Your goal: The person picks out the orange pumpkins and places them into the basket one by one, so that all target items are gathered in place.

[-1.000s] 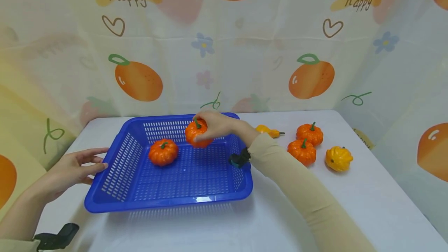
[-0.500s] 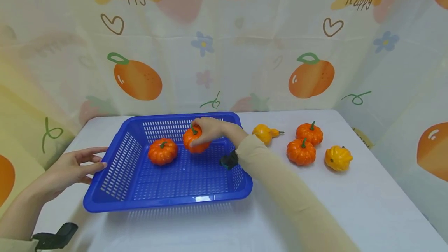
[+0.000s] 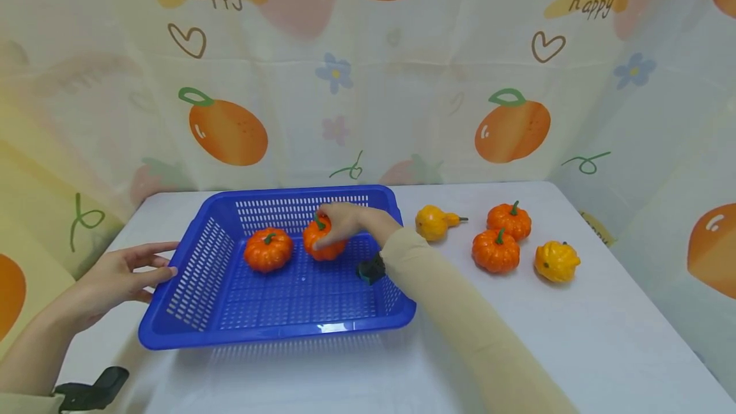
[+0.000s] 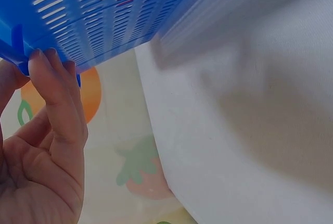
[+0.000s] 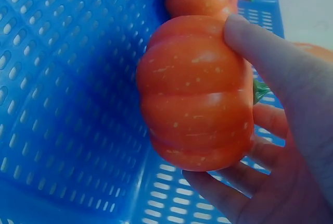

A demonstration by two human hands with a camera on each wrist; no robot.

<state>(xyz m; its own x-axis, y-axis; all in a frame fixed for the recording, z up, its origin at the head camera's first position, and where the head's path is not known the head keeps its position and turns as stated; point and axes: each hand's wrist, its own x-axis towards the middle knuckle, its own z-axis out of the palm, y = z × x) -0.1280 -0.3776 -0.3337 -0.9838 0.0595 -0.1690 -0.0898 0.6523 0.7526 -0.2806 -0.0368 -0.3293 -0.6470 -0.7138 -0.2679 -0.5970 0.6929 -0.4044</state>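
In the head view my right hand (image 3: 343, 225) is inside the blue plastic basket (image 3: 277, 336), holding a small orange pumpkin (image 3: 315, 239) low over its floor. The right wrist view shows the thumb on one side of this pumpkin (image 5: 195, 99) and the fingers round the other, near its green stem. A second orange pumpkin (image 3: 268, 250) sits in the basket just to the left. My left hand (image 3: 122, 278) grips the basket's left rim, and in the left wrist view its fingers (image 4: 57, 88) meet the rim, thumb opposite.
Right of the basket, on the white table (image 3: 460, 344), lie a yellow long-necked gourd (image 3: 432, 223), two more orange pumpkins, one behind (image 3: 509, 220) and one in front (image 3: 496, 251), and a knobbly yellow gourd (image 3: 556, 261). A fruit-print curtain (image 3: 397, 114) hangs behind the table.
My right hand has lowered the pumpkin toward the basket's floor, beside the other pumpkin. The forearm has shifted, uncovering the long-necked gourd. My left hand stays on the rim.
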